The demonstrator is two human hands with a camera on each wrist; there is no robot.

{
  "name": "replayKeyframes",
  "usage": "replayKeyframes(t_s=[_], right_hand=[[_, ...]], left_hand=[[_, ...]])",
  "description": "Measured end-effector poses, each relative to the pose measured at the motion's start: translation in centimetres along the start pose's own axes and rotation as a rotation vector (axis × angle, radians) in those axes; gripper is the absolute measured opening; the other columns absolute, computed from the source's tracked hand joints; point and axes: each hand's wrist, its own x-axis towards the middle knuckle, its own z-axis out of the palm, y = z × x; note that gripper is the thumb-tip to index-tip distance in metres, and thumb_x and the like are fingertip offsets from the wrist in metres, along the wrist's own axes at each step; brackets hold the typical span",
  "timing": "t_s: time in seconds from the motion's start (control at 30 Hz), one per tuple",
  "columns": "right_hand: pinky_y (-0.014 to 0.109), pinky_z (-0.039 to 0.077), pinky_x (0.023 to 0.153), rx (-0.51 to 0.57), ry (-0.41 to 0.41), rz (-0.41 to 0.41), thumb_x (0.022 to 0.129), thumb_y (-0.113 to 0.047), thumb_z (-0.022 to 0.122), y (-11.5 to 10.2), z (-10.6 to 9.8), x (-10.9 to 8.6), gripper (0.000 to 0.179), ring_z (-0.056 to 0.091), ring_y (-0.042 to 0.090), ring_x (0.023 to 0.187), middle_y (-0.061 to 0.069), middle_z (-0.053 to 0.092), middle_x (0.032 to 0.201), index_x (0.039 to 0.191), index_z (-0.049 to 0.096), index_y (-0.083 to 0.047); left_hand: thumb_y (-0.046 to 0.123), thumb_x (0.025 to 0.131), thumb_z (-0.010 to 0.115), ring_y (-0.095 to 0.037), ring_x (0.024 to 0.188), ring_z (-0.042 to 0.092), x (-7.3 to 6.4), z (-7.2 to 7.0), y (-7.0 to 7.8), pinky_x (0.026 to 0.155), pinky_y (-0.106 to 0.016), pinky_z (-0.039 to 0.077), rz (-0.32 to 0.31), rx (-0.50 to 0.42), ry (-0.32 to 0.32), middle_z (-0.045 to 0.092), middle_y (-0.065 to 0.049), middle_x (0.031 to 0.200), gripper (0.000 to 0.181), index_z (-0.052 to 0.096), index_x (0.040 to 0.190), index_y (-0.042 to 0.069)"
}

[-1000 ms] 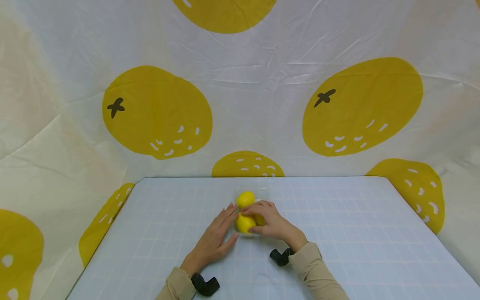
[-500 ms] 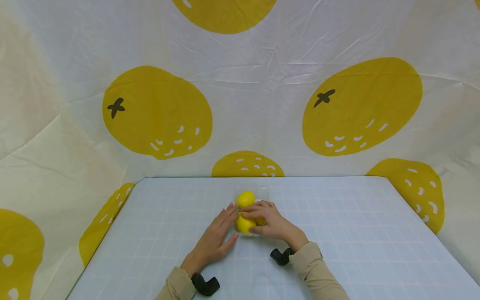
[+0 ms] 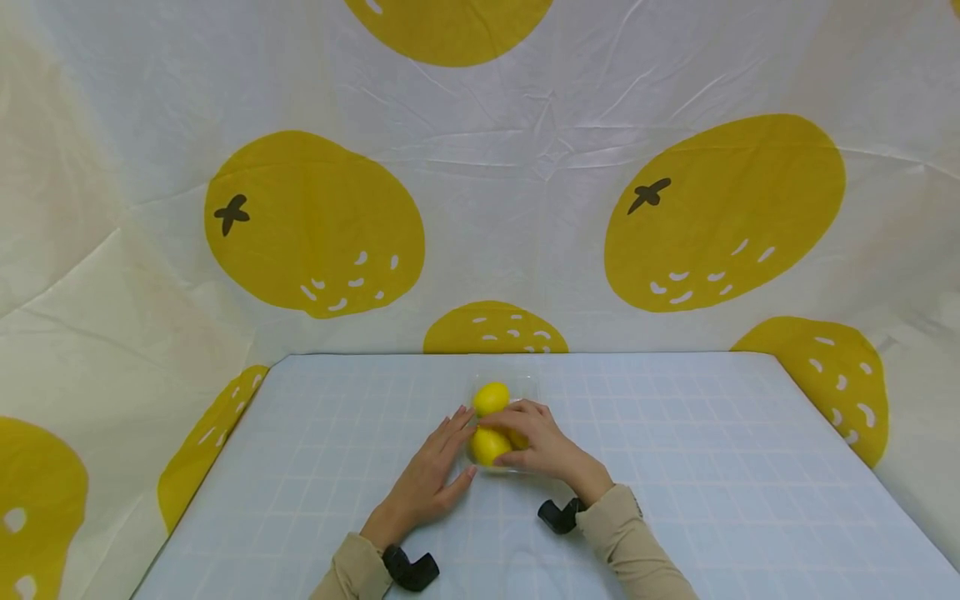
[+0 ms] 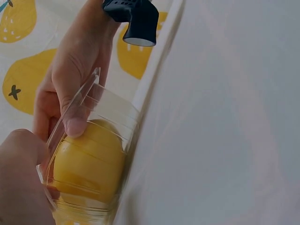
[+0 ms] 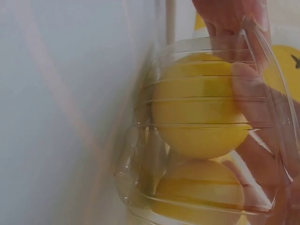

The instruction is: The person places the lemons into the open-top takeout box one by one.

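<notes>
A see-through plastic container [image 3: 528, 383] stands on the table with yellow lemons in it. My right hand [image 3: 549, 448] reaches in from the right and grips the near lemon [image 3: 489, 447], thumb on the near side and fingers over the top. Behind it lies a far lemon [image 3: 492, 398], untouched. Another lemon [image 3: 520, 439] shows partly under my right hand, mostly hidden. My left hand [image 3: 426, 479] rests along the container's left side, fingers straight. The left wrist view shows the right thumb [image 4: 75, 126] against the gripped lemon [image 4: 89, 164] through the clear wall.
A pale checked cloth [image 3: 675, 467] covers the table around the container. Behind and at both sides hangs a white curtain [image 3: 517, 225] printed with large yellow fruit. Black wrist cameras [image 3: 410, 570] sit on both wrists, close above the cloth.
My right hand has shifted very slightly left with its grip on the near lemon. The left hand, the container and the far lemon stay where they were.
</notes>
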Motion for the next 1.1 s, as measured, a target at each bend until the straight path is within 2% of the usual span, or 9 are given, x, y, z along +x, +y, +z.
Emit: replayKeyframes(t_s=[0.1, 0.2, 0.3, 0.4, 0.47, 0.57, 0.73, 0.93, 1.1], right_hand=[[0.056, 0.028, 0.102, 0.022, 0.009, 0.031, 0.082, -0.021, 0.082, -0.1, 0.1, 0.0, 0.049, 0.048, 0.022, 0.119, -0.006, 0.064, 0.129, 0.127, 0.066, -0.019], [0.056, 0.027, 0.104, 0.041, 0.001, 0.029, 0.085, -0.024, 0.079, -0.1, 0.0, -0.1, 0.044, 0.047, 0.022, 0.121, -0.006, 0.064, 0.13, 0.126, 0.066, -0.019], [0.056, 0.029, 0.105, 0.052, 0.0, -0.006, 0.09, -0.026, 0.073, 0.1, -0.3, -0.2, 0.039, 0.047, 0.024, 0.123, 0.0, 0.062, 0.133, 0.127, 0.066, -0.015], [0.056, 0.035, 0.105, 0.041, 0.045, -0.026, 0.093, -0.021, 0.069, 0.4, -0.8, -0.4, 0.037, 0.049, 0.027, 0.123, 0.006, 0.062, 0.134, 0.128, 0.065, -0.011], [0.056, 0.04, 0.103, 0.011, 0.096, -0.007, 0.09, -0.015, 0.071, 0.4, -1.3, -0.5, 0.038, 0.05, 0.028, 0.121, 0.008, 0.062, 0.132, 0.127, 0.065, -0.009], [0.057, 0.042, 0.101, -0.064, 0.146, 0.068, 0.081, -0.01, 0.078, 0.3, -2.0, -0.7, 0.046, 0.053, 0.029, 0.118, 0.008, 0.063, 0.128, 0.125, 0.065, -0.007], [0.058, 0.04, 0.1, -0.198, 0.113, 0.167, 0.07, -0.016, 0.089, 0.2, -2.3, -0.9, 0.055, 0.055, 0.033, 0.117, 0.01, 0.064, 0.126, 0.12, 0.068, -0.007], [0.06, 0.036, 0.105, -0.287, 0.077, 0.189, 0.068, -0.019, 0.091, 0.3, -2.0, -0.7, 0.057, 0.057, 0.032, 0.117, 0.011, 0.065, 0.125, 0.119, 0.069, -0.008], [0.062, 0.031, 0.108, -0.29, 0.111, 0.181, 0.064, -0.017, 0.093, 0.5, -1.5, -0.5, 0.055, 0.059, 0.031, 0.116, 0.011, 0.066, 0.121, 0.114, 0.07, -0.009]], left_hand=[[0.024, 0.095, 0.056, -0.036, 0.143, 0.033, -0.1, 0.1, -0.1, 0.117, -0.051, 0.028, -0.001, -0.007, 0.007, 0.037, -0.02, 0.154, 0.053, 0.047, 0.142, 0.0], [0.025, 0.097, 0.055, -0.036, 0.144, 0.033, -0.1, 0.2, -0.2, 0.117, -0.051, 0.027, -0.003, -0.018, 0.009, 0.036, -0.02, 0.155, 0.053, 0.046, 0.143, 0.001], [0.026, 0.097, 0.055, -0.035, 0.144, 0.032, -0.2, 0.3, -0.2, 0.116, -0.052, 0.027, -0.013, -0.024, 0.001, 0.035, -0.018, 0.156, 0.054, 0.045, 0.144, 0.002], [0.026, 0.096, 0.056, -0.034, 0.144, 0.032, -0.3, 0.3, -0.1, 0.116, -0.053, 0.029, -0.023, -0.012, -0.007, 0.035, -0.017, 0.156, 0.054, 0.046, 0.143, 0.002], [0.025, 0.095, 0.057, -0.034, 0.144, 0.033, -0.3, 0.2, 0.0, 0.115, -0.053, 0.029, -0.026, -0.002, -0.01, 0.036, -0.017, 0.156, 0.054, 0.047, 0.143, 0.002], [0.025, 0.095, 0.058, -0.033, 0.144, 0.033, -0.3, 0.2, 0.1, 0.115, -0.052, 0.03, -0.027, 0.004, -0.01, 0.036, -0.017, 0.156, 0.054, 0.047, 0.142, 0.001], [0.024, 0.095, 0.058, -0.034, 0.144, 0.033, -0.3, 0.0, 0.0, 0.114, -0.054, 0.031, -0.026, 0.006, -0.01, 0.036, -0.017, 0.156, 0.054, 0.047, 0.142, 0.001], [0.024, 0.095, 0.058, -0.034, 0.144, 0.033, -0.2, -0.1, 0.1, 0.115, -0.053, 0.029, -0.02, -0.01, -0.009, 0.036, -0.018, 0.156, 0.054, 0.046, 0.143, 0.001], [0.024, 0.095, 0.058, -0.035, 0.144, 0.033, 0.0, -0.2, 0.3, 0.114, -0.054, 0.03, -0.02, -0.009, -0.01, 0.036, -0.019, 0.155, 0.054, 0.046, 0.143, 0.0]])
